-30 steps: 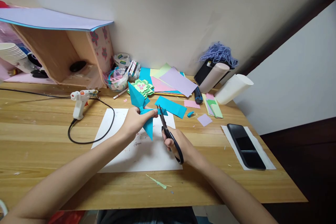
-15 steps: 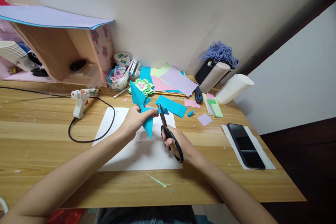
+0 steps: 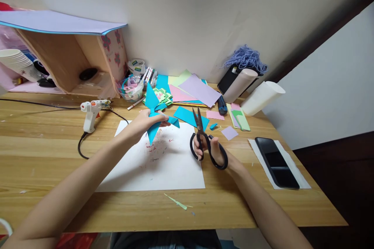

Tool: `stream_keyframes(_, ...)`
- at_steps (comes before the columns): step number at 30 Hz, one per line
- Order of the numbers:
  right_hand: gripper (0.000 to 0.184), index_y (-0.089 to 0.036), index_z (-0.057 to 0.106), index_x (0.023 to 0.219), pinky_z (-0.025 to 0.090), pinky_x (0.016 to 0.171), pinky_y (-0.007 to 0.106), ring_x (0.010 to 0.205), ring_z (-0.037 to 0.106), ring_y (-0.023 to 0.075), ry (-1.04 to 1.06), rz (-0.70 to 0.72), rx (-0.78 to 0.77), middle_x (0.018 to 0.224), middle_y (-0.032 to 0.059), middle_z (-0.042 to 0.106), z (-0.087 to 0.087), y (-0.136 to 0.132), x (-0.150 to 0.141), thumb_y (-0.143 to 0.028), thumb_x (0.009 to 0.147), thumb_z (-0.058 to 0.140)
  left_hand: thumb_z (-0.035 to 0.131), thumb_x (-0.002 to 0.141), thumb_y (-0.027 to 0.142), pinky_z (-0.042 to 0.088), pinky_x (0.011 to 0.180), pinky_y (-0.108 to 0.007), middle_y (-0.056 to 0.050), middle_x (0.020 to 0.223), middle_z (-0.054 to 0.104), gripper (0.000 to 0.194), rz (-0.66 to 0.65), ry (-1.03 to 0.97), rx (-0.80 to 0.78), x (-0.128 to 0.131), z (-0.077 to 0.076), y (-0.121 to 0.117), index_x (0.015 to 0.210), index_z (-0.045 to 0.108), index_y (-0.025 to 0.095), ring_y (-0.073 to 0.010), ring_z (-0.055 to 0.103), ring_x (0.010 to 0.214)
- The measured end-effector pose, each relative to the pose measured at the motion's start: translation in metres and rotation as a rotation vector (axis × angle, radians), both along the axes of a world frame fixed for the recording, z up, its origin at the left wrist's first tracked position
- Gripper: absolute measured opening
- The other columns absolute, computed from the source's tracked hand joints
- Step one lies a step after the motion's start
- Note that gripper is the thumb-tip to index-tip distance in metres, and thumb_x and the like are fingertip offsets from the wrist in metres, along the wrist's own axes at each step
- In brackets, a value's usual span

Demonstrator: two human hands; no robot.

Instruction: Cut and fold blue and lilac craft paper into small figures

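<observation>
Pinched in my left hand (image 3: 143,125) is a blue folded paper piece (image 3: 152,99) with pointed wings and a short tail sticking out past my fingertips. It is held above a white sheet (image 3: 175,167) with red and dark marks. My right hand (image 3: 212,148) has its fingers through the black handles of the scissors (image 3: 200,124). The blades point away from me and are slightly apart, with nothing between them. Beyond the scissors lies a blue paper strip (image 3: 187,115), and a small blue scrap (image 3: 213,126) is to its right.
At left a white glue gun (image 3: 91,114) stands with its black cable. Behind are a cardboard box (image 3: 112,58), a layered green paper flower (image 3: 163,97) and coloured sheets (image 3: 200,90). A phone (image 3: 276,161) lies at right, near white paper rolls (image 3: 263,97).
The scissors have moved right and toward me, away from the blue paper, and their handles have spread. My left hand has shifted left with the folded paper.
</observation>
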State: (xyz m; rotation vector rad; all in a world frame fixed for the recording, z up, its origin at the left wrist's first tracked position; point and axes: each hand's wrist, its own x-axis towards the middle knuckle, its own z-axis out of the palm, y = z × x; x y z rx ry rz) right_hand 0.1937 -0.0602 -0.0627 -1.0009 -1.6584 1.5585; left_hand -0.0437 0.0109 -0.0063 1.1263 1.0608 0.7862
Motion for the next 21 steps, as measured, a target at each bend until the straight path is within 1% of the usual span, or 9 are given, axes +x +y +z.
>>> stream_keyframes(2, 0.075, -0.019, 0.038, 0.077, 0.039, 0.049, 0.027, 0.048, 0.040, 0.0105, 0.013, 0.057, -0.021, 0.058, -0.0041, 0.038, 0.004, 0.003, 0.009, -0.088, 0.060, 0.013, 0.074, 0.059, 0.030, 0.053, 0.071, -0.028, -0.008, 0.073, 0.070, 0.023, -0.118, 0.089, -0.023, -0.003, 0.005, 0.000, 0.069, 0.063, 0.013, -0.0196, 0.067, 0.073)
stream_keyframes(3, 0.075, -0.019, 0.039, 0.078, 0.038, 0.049, 0.026, 0.048, 0.040, 0.0106, -0.019, 0.115, -0.033, 0.058, -0.0041, 0.039, 0.008, 0.004, 0.012, -0.088, 0.061, 0.013, 0.075, 0.058, 0.030, 0.053, 0.066, -0.027, -0.008, 0.073, 0.071, 0.023, -0.165, 0.145, -0.028, -0.004, 0.007, 0.000, 0.070, 0.064, 0.014, -0.0199, 0.067, 0.072)
stream_keyframes(5, 0.074, -0.018, 0.041, 0.075, 0.034, 0.047, 0.025, 0.047, 0.038, 0.0098, -0.106, 0.276, -0.032, 0.058, -0.0039, 0.039, 0.017, 0.005, 0.018, -0.087, 0.063, 0.017, 0.075, 0.057, 0.030, 0.052, 0.061, -0.025, -0.007, 0.072, 0.071, 0.021, -0.268, 0.223, -0.005, -0.007, 0.012, 0.000, 0.069, 0.066, 0.015, -0.0189, 0.066, 0.068)
stream_keyframes(7, 0.072, -0.018, 0.041, 0.070, 0.032, 0.045, 0.024, 0.046, 0.038, 0.0094, -0.202, 0.431, -0.028, 0.056, -0.0036, 0.040, 0.024, 0.006, 0.018, -0.086, 0.065, 0.021, 0.075, 0.056, 0.029, 0.051, 0.058, -0.023, -0.006, 0.068, 0.070, 0.018, -0.349, 0.266, 0.020, -0.010, 0.015, 0.000, 0.064, 0.067, 0.016, -0.0181, 0.065, 0.063)
stream_keyframes(9, 0.071, -0.018, 0.041, 0.068, 0.031, 0.045, 0.023, 0.045, 0.039, 0.0093, -0.278, 0.518, -0.016, 0.053, -0.0035, 0.041, 0.030, 0.008, 0.015, -0.086, 0.066, 0.021, 0.076, 0.055, 0.029, 0.050, 0.056, -0.023, -0.006, 0.065, 0.070, 0.017, -0.401, 0.296, 0.031, -0.012, 0.016, 0.000, 0.060, 0.068, 0.016, -0.0180, 0.065, 0.061)
stream_keyframes(12, 0.070, -0.018, 0.040, 0.065, 0.031, 0.043, 0.022, 0.043, 0.041, 0.0091, -0.336, 0.578, 0.006, 0.051, -0.0030, 0.042, 0.032, 0.014, 0.009, -0.086, 0.066, 0.021, 0.075, 0.055, 0.030, 0.049, 0.056, -0.023, -0.005, 0.064, 0.070, 0.014, -0.461, 0.323, 0.031, -0.014, 0.014, 0.001, 0.058, 0.069, 0.018, -0.0179, 0.064, 0.060)
stream_keyframes(17, 0.072, -0.019, 0.037, 0.065, 0.032, 0.042, 0.022, 0.044, 0.042, 0.0092, -0.411, 0.639, -0.030, 0.054, -0.0023, 0.043, 0.033, 0.022, 0.007, -0.089, 0.059, 0.023, 0.074, 0.057, 0.032, 0.046, 0.051, -0.020, -0.004, 0.059, 0.068, 0.014, -0.541, 0.378, 0.049, -0.017, 0.010, 0.004, 0.055, 0.070, 0.019, -0.0155, 0.062, 0.056)
stream_keyframes(21, 0.069, -0.018, 0.039, 0.066, 0.032, 0.044, 0.022, 0.047, 0.040, 0.0092, -0.474, 0.658, -0.020, 0.056, -0.0028, 0.042, 0.032, 0.028, 0.010, -0.087, 0.062, 0.029, 0.072, 0.060, 0.034, 0.047, 0.055, -0.021, -0.005, 0.063, 0.070, 0.015, -0.574, 0.376, 0.036, -0.017, 0.008, 0.005, 0.059, 0.071, 0.019, -0.0163, 0.064, 0.059)
